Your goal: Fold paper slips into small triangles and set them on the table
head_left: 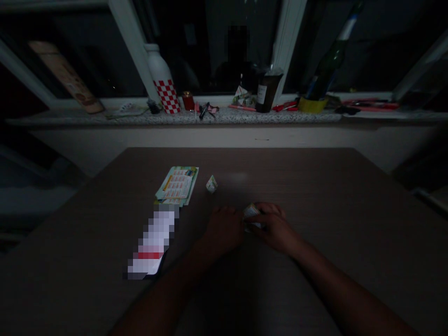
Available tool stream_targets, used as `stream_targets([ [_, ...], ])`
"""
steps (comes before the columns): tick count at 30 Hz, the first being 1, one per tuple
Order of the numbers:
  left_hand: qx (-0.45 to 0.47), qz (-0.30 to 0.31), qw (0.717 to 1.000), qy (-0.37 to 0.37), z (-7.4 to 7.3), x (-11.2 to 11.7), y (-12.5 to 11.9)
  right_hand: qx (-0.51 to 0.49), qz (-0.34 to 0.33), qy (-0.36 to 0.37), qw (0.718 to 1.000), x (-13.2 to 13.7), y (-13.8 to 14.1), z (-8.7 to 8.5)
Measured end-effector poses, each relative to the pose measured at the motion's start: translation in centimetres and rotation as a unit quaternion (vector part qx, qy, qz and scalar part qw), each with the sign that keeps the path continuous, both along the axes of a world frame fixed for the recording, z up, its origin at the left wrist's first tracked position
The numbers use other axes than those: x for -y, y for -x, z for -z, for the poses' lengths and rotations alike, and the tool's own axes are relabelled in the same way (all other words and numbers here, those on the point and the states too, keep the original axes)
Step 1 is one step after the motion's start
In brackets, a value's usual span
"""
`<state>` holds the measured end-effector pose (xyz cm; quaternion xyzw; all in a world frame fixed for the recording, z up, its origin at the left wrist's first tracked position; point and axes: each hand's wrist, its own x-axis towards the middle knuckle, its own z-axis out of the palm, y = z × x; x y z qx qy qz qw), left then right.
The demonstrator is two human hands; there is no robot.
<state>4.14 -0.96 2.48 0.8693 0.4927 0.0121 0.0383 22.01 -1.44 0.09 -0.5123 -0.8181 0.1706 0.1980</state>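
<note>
On the dark wooden table, a small piece of printed paper is between my two hands. My right hand is closed on it, with its index finger and thumb across the paper and the other fingers curled at its far side. My left hand is closed at the paper's left edge; its fingertips are partly hidden in the dim light. Just beyond my left hand lies a small folded paper piece. A stack of printed paper sheets lies further left.
A lit phone, its screen blurred out, lies left of my left arm. Along the granite windowsill stand a red-and-white checkered bottle, a tall tan bottle, a dark pouch, a green bottle and yellow tape.
</note>
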Motion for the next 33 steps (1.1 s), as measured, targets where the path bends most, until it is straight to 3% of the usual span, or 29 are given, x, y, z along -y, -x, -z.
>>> stream_targets([
  [13, 0.003, -0.001, 1.0, 0.007, -0.3, 0.2, 0.0, -0.02, 0.05, -0.01, 0.998, -0.1, 0.9, 0.5],
  [33, 0.002, 0.005, 1.0, -0.001, -0.3, 0.2, 0.1, 0.007, 0.005, 0.034, 0.999, -0.3, -0.1, 0.1],
])
